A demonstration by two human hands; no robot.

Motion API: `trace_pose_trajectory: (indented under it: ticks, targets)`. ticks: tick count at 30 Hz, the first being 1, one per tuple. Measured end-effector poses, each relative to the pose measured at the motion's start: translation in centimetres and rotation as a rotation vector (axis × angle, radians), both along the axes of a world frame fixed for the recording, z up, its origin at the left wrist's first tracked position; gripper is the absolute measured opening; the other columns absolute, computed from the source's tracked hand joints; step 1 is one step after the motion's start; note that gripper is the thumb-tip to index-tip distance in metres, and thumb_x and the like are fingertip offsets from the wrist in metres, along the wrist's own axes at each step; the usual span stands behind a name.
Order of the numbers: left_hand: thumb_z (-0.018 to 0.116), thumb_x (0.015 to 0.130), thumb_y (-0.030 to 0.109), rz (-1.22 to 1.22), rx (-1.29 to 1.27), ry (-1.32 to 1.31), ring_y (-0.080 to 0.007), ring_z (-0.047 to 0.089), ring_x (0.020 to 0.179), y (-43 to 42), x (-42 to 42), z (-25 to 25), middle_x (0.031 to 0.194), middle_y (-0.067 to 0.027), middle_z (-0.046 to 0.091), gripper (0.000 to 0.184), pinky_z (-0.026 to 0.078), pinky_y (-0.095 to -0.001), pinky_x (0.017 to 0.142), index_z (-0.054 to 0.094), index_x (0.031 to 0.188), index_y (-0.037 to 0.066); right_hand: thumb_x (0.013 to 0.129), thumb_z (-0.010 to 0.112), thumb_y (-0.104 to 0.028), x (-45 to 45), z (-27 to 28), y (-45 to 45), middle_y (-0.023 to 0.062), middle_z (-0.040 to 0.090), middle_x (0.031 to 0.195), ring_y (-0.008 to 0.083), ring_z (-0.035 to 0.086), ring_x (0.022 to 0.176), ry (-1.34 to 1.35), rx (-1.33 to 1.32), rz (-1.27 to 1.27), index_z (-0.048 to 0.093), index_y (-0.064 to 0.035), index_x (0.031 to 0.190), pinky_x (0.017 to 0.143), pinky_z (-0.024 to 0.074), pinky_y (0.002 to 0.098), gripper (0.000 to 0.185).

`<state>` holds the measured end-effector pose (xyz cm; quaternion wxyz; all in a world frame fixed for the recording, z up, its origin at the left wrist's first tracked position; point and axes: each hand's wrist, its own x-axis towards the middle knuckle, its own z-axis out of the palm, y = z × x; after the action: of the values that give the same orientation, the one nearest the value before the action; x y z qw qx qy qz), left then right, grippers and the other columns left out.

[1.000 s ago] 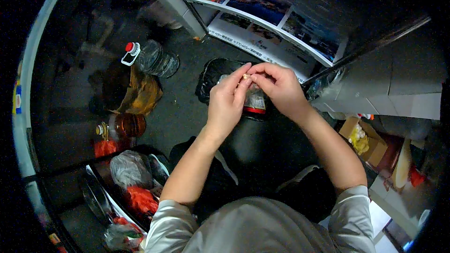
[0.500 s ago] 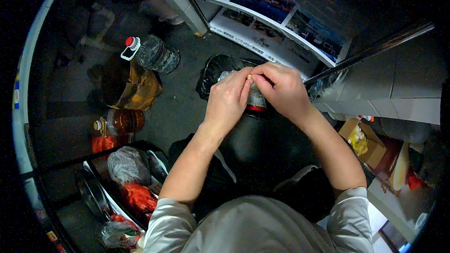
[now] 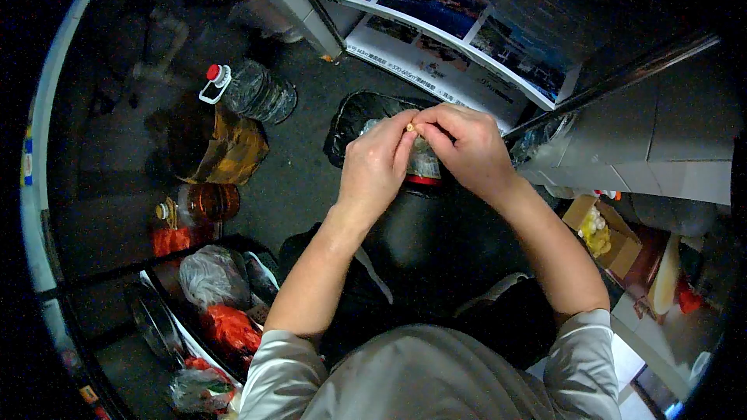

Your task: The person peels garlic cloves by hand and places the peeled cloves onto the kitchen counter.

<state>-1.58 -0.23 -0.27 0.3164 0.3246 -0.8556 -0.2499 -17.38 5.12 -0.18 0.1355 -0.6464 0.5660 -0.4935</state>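
Pinched between the fingertips of both hands is a small pale-yellow piece (image 3: pixel 410 128), which looks like a garlic clove; most of it is hidden. My left hand (image 3: pixel 377 157) grips it from the left, its thumb and fingers pressed together. From the right, the thumb and forefinger of my right hand (image 3: pixel 469 146) close on the same piece. Both hands are above a bin lined with a black bag (image 3: pixel 340 126). Under my fingers, a clear plastic package with a red band (image 3: pixel 424 180) shows partly in the bin.
A large clear water bottle (image 3: pixel 261 92) with a red cap stands at the upper left, near a brown paper bag (image 3: pixel 233 148) and an amber bottle (image 3: pixel 214 202). Plastic bags (image 3: pixel 214 276) fill a container at lower left. A cardboard box (image 3: pixel 622 253) with white bulbs lies right. Printed panels (image 3: pixel 436 8) lean ahead.
Both hands have shifted very slightly to the left, and the view has moved a little. The pinch on the small pale piece is unchanged.
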Motion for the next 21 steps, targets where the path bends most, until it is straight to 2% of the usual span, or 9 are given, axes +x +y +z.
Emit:
trace_pose_trajectory:
  ticks: [3,5,15,21]
  targets:
    - [0.06,0.092,0.01,-0.019,-0.015,-0.01,-0.0351,0.067,0.088,-0.07,-0.1,0.11,0.098,-0.0179,0.069,0.02,0.055,-0.0413,0.077,0.064,0.11,0.001,0.084,0.062,-0.008,-0.2,0.3,0.08,0.0158,0.068,0.084,0.0353,0.067,0.076,0.051,-0.019,0.021,0.066,-0.002,0.086,0.069,0.0547,0.0421,0.008]
    - [0.06,0.092,0.01,-0.03,-0.016,-0.024,-0.0352,0.067,0.087,-0.12,0.04,0.11,0.097,-0.018,0.069,0.021,0.055,-0.0413,0.077,0.064,0.111,0.001,0.084,0.061,-0.007,-0.21,0.58,0.18,0.0162,0.068,0.085,0.035,0.067,0.079,0.178,-0.02,0.043,0.065,-0.0026,0.089,0.07,0.0552,0.0428,0.008]
    - [0.059,0.092,0.008,-0.076,-0.087,-0.1,-0.0352,0.067,0.086,-0.03,0.19,0.59,0.094,-0.0182,0.067,0.022,0.054,-0.0425,0.077,0.062,0.113,0.003,0.084,0.058,-0.008,-0.07,0.41,0.21,0.0164,0.069,0.087,0.0352,0.068,0.082,0.179,0.006,0.056,0.065,-0.0037,0.091,0.074,0.0555,0.0453,0.01]
    - [0.06,0.092,0.008,-0.038,-0.085,-0.064,-0.0346,0.067,0.086,0.16,-0.06,0.42,0.095,-0.0181,0.068,0.023,0.054,-0.0411,0.077,0.064,0.114,0.003,0.085,0.059,-0.009,0.31,0.55,0.46,0.0171,0.068,0.085,0.0353,0.068,0.078,0.138,0.012,-0.03,0.065,-0.0031,0.091,0.069,0.056,0.0452,0.01]
